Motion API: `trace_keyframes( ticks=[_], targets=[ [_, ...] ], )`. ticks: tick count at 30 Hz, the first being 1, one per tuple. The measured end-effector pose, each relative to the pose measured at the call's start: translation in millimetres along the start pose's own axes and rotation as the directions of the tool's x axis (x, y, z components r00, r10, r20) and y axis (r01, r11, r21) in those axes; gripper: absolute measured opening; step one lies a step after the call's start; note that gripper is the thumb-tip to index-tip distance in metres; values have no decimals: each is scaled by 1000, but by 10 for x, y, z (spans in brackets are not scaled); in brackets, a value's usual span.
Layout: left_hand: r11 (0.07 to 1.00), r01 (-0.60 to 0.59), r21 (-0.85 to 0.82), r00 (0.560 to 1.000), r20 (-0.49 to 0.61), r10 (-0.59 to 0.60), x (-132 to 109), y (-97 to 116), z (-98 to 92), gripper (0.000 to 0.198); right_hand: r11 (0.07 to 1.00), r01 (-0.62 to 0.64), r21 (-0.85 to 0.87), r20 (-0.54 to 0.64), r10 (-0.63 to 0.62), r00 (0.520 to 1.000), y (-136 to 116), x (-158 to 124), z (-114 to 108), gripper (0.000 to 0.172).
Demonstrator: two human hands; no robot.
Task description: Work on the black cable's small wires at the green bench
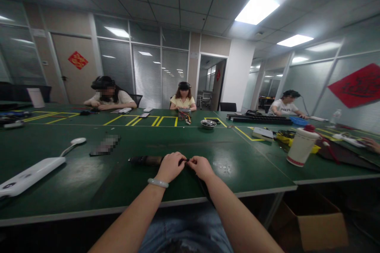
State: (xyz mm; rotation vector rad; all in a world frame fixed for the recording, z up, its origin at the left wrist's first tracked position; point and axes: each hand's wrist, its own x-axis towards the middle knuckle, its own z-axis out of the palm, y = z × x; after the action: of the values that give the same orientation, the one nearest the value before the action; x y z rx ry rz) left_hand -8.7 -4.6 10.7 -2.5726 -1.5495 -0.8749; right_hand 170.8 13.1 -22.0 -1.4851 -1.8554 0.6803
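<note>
A dark, corded electric screwdriver (147, 160) lies along the green table (97, 189), its narrow tip pointing left. My left hand (172, 166), with a pale bangle at the wrist, is closed around the tool's rear end. At that end, my right hand (202, 167) pinches the black cord (203, 186), which runs down past the table's front edge. The two hands' fingertips nearly meet there, and they hide the joint between cord and tool.
A white power strip (35, 174) and a blurred-out phone (105, 145) lie to the left. Ahead stands a metal bowl (208, 124); a white bottle (301, 146) is at right. Several people sit around the table. A cardboard box (320, 227) is below right.
</note>
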Motion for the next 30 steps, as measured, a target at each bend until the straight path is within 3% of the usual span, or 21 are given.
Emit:
trace_keyframes(
  ticks=[30],
  targets=[
    [1000, 15, 11, 1000, -3, -15, -8, -1, 21, 20, 998, 41, -49, -23, -42, 999, 20, 4, 5, 22]
  ],
)
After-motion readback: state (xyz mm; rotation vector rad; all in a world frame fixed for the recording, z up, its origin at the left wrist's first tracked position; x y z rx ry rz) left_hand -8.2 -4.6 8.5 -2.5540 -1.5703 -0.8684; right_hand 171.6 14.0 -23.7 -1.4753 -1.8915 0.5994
